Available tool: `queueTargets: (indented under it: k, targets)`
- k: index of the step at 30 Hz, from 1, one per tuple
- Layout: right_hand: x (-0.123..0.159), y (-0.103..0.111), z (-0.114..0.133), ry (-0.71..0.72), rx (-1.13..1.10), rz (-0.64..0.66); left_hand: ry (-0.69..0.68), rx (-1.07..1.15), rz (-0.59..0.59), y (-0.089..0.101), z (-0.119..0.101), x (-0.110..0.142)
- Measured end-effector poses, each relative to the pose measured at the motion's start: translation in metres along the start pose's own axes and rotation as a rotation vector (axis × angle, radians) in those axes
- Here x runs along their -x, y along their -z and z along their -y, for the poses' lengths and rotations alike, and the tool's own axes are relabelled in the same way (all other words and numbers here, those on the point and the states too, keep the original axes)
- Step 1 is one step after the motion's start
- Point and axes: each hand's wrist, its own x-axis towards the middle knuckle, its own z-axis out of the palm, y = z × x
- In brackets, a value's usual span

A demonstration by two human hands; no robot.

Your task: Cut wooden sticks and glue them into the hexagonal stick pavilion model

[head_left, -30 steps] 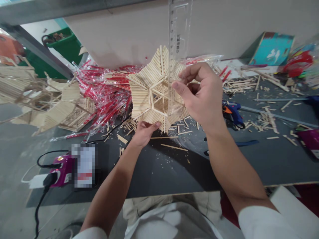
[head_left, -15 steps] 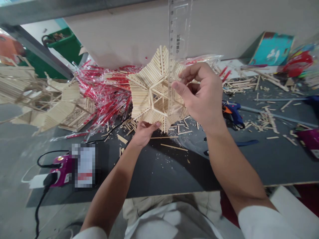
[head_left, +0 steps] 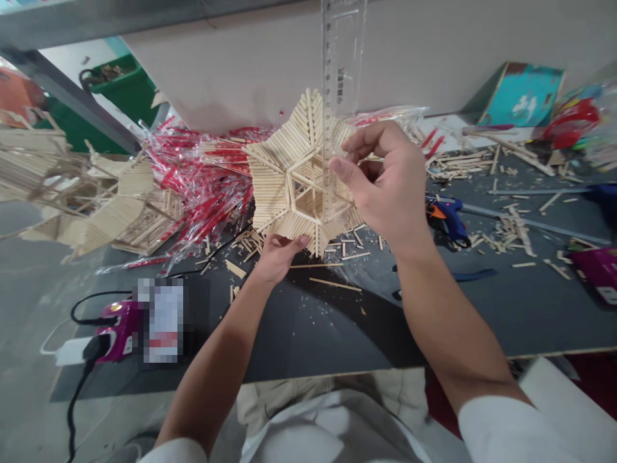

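Note:
A star-shaped model (head_left: 270, 196) made of thin wooden sticks is held above the table, its hexagonal opening facing me. My left hand (head_left: 279, 258) grips its lower edge, thumb in front and the other fingers behind. Upright across the model's face stands a clear plastic ruler (head_left: 341, 71), reaching well above its top. My right hand (head_left: 385, 173) pinches the ruler at the model's right side, thumb against index finger. Part of the model's right side is hidden behind that hand.
Clear and red plastic wrappers (head_left: 202, 173) lie heaped behind the model. More stick structures (head_left: 96, 199) stand at left. A blue glue gun (head_left: 448, 218) rests at right among stick offcuts. A purple power strip (head_left: 118, 328) and a blurred-out phone (head_left: 164, 321) are at front left.
Both hands keep their hold. The ruler has shifted very slightly left across the model with my right hand, while the whole view has drifted a little.

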Motion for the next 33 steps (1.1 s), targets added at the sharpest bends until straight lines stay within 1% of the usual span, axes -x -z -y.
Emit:
queueTargets:
  k: [4, 9, 15, 26, 33]
  targets:
    - [0.0002, 0.0002, -0.0016, 0.018, -0.001, -0.004, 0.012, -0.006, -0.017, 0.0005, 0.0007, -0.0009]
    - [0.0003, 0.0000, -0.0007, 0.030, 0.005, -0.005, -0.009, 0.012, 0.018, 0.0015, 0.0008, -0.0012]
    - [0.0010, -0.0006, 0.0030, 0.027, 0.025, -0.013, 0.014, -0.003, -0.013, 0.0013, 0.0000, -0.0007]
    - [0.0006, -0.0007, 0.0011, 0.019, -0.002, -0.014, -0.006, 0.032, 0.024, 0.0004, 0.0004, -0.0015]
    - [0.0002, -0.0008, -0.0023, 0.041, -0.004, -0.015, 0.014, -0.004, -0.004, 0.0005, 0.0000, -0.0008]
